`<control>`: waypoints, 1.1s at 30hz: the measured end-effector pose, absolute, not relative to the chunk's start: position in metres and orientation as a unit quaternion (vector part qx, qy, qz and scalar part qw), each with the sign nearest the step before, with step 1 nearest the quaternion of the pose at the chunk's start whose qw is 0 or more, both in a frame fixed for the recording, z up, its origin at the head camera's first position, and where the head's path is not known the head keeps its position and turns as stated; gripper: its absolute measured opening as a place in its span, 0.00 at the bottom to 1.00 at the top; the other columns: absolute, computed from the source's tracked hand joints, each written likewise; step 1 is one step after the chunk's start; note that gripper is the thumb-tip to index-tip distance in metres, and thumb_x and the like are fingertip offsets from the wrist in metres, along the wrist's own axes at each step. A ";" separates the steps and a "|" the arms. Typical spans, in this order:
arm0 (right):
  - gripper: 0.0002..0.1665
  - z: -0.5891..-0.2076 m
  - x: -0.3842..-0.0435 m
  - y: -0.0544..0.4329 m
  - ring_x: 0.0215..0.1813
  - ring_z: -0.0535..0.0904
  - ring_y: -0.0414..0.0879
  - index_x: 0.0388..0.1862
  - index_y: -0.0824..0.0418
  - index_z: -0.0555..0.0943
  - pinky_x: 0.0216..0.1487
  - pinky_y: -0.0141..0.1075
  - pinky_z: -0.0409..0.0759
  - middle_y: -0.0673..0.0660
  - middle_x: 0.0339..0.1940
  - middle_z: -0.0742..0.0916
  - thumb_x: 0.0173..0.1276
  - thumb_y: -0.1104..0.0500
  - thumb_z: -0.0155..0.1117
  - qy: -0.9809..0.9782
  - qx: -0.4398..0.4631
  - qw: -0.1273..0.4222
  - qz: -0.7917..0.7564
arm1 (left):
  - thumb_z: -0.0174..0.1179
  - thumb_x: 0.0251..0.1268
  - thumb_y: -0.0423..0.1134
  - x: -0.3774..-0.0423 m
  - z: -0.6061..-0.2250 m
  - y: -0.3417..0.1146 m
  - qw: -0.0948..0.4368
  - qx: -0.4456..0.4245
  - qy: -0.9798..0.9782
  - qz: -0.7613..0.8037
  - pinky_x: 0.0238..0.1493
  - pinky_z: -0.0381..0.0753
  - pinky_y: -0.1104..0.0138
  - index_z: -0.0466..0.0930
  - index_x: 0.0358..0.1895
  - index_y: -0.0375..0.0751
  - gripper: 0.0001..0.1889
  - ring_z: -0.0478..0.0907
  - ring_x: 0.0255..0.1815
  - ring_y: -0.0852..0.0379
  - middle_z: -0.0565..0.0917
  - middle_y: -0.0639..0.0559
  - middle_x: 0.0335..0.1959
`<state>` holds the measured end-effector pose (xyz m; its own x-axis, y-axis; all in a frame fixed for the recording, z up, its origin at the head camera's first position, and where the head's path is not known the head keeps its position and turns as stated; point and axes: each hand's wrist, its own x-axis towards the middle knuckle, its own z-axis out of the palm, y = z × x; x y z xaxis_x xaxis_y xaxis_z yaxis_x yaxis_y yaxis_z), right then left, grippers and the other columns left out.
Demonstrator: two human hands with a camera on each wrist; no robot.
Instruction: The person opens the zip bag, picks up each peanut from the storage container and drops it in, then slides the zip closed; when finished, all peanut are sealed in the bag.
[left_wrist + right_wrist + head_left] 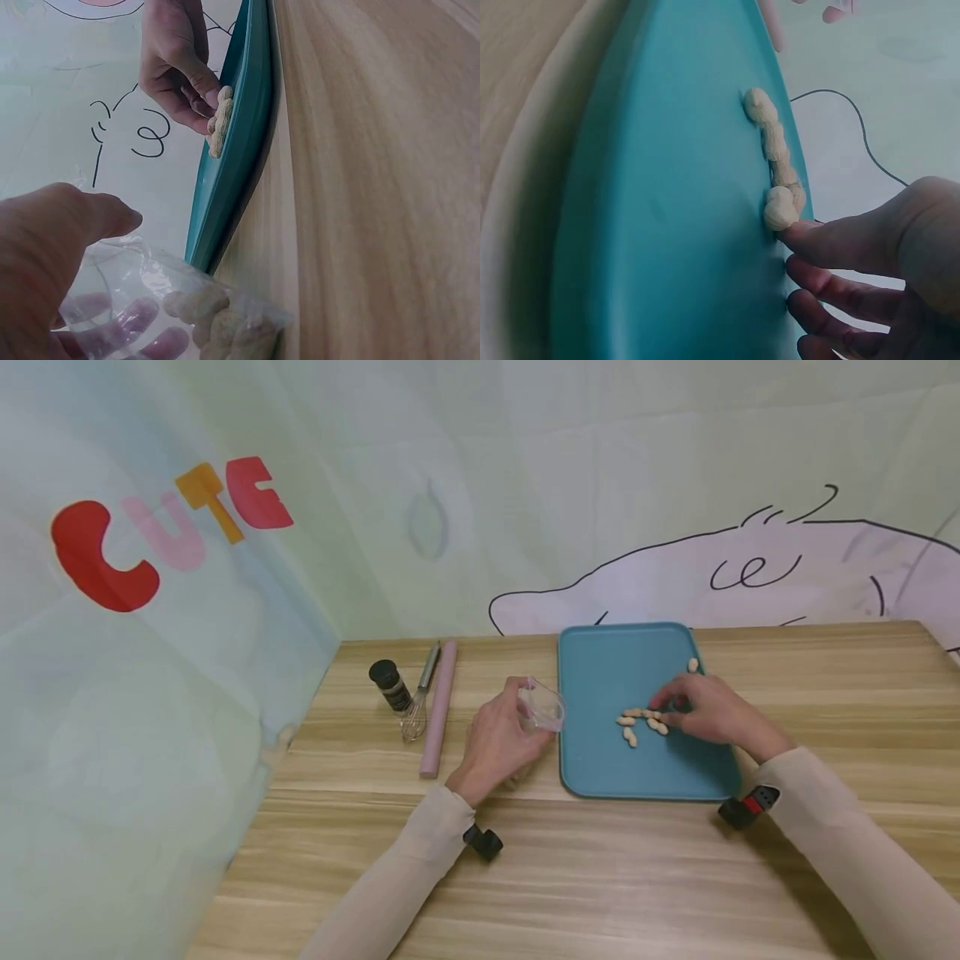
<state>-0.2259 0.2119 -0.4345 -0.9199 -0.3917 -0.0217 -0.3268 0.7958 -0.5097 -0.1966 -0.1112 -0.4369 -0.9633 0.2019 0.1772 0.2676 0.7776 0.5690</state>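
Tabletop of pale wood grain (570,885), head view: a turquoise rectangular tray (615,777) is laid here, with pale tan unshelled peanuts (629,737) clustered near its middle — one more by its far right edge. The left hand (498,739) is placed beside the tray; the right hand (708,710) is bent over the cluster.
Clear plastic container (154,270), left wrist view: held between left thumb and fingers, spread to its width; several peanuts are seen inside.
Touched peanut, right wrist view: met by the right thumb tip, fingers part-curled and slightly apart; whether anything is pinched cannot be told.
Step at the tray: peanuts seem to be handled singly — laid down or taken up, unclear.
Next move at the cluster: a light pinch or a clean release seems called for, with the container steadied.
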 end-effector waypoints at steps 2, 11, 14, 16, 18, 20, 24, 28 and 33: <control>0.12 -0.435 -0.225 0.212 0.48 0.83 0.57 0.50 0.66 0.90 0.48 0.50 0.81 0.65 0.48 0.90 0.69 0.65 0.71 0.945 -0.188 0.058 -0.260 | 0.74 0.61 0.47 -0.197 -0.437 -0.112 0.054 -0.126 -0.941 -0.308 0.31 0.74 0.66 0.72 0.71 0.46 0.35 0.79 0.31 0.56 0.89 0.49 0.43; 0.08 -0.437 -0.224 0.209 0.43 0.79 0.53 0.46 0.66 0.90 0.40 0.39 0.73 0.63 0.43 0.89 0.70 0.65 0.70 0.947 -0.175 0.051 -0.263 | 0.74 0.61 0.48 -0.196 -0.436 -0.112 0.057 -0.125 -0.943 -0.303 0.31 0.75 0.65 0.72 0.71 0.46 0.35 0.80 0.32 0.55 0.89 0.49 0.43; 0.07 -0.437 -0.224 0.208 0.41 0.78 0.51 0.45 0.66 0.90 0.39 0.39 0.71 0.62 0.40 0.88 0.70 0.65 0.70 0.947 -0.171 0.049 -0.268 | 0.74 0.61 0.48 -0.196 -0.436 -0.112 0.058 -0.125 -0.944 -0.301 0.32 0.75 0.65 0.72 0.71 0.46 0.36 0.80 0.33 0.55 0.89 0.49 0.44; 0.07 -0.436 -0.224 0.208 0.40 0.78 0.51 0.44 0.66 0.90 0.38 0.38 0.71 0.61 0.39 0.88 0.70 0.65 0.70 0.946 -0.173 0.047 -0.270 | 0.74 0.61 0.47 -0.196 -0.435 -0.111 0.058 -0.125 -0.943 -0.302 0.33 0.76 0.64 0.72 0.71 0.46 0.36 0.81 0.33 0.54 0.89 0.49 0.44; 0.07 -0.436 -0.225 0.208 0.39 0.78 0.50 0.44 0.67 0.90 0.38 0.39 0.71 0.61 0.38 0.89 0.71 0.65 0.70 0.946 -0.174 0.043 -0.271 | 0.74 0.61 0.47 -0.196 -0.434 -0.111 0.058 -0.125 -0.943 -0.301 0.34 0.77 0.64 0.72 0.72 0.46 0.36 0.82 0.35 0.53 0.89 0.48 0.44; 0.07 -0.435 -0.225 0.208 0.39 0.80 0.50 0.45 0.67 0.89 0.38 0.38 0.73 0.61 0.37 0.90 0.72 0.65 0.70 0.945 -0.176 0.038 -0.273 | 0.74 0.61 0.47 -0.196 -0.434 -0.111 0.057 -0.125 -0.944 -0.301 0.35 0.78 0.63 0.71 0.72 0.46 0.36 0.83 0.36 0.52 0.89 0.48 0.44; 0.07 -0.432 -0.224 0.204 0.42 0.84 0.52 0.46 0.65 0.90 0.40 0.39 0.77 0.61 0.40 0.92 0.74 0.65 0.68 0.942 -0.182 0.016 -0.282 | 0.75 0.61 0.47 -0.195 -0.433 -0.111 0.056 -0.124 -0.944 -0.302 0.35 0.78 0.62 0.71 0.72 0.46 0.36 0.83 0.37 0.52 0.89 0.48 0.44; 0.08 -0.426 -0.222 0.193 0.44 0.87 0.52 0.47 0.64 0.90 0.43 0.41 0.81 0.61 0.42 0.93 0.75 0.63 0.69 0.937 -0.184 -0.014 -0.298 | 0.74 0.61 0.47 -0.196 -0.434 -0.111 0.056 -0.126 -0.942 -0.304 0.33 0.77 0.64 0.72 0.72 0.46 0.36 0.82 0.34 0.53 0.89 0.48 0.44; 0.10 -0.414 -0.219 0.174 0.43 0.86 0.51 0.50 0.64 0.91 0.46 0.42 0.82 0.62 0.44 0.94 0.76 0.61 0.69 0.928 -0.183 -0.022 -0.325 | 0.74 0.61 0.46 -0.195 -0.434 -0.111 0.055 -0.126 -0.941 -0.309 0.33 0.76 0.65 0.72 0.71 0.46 0.35 0.81 0.34 0.54 0.89 0.48 0.43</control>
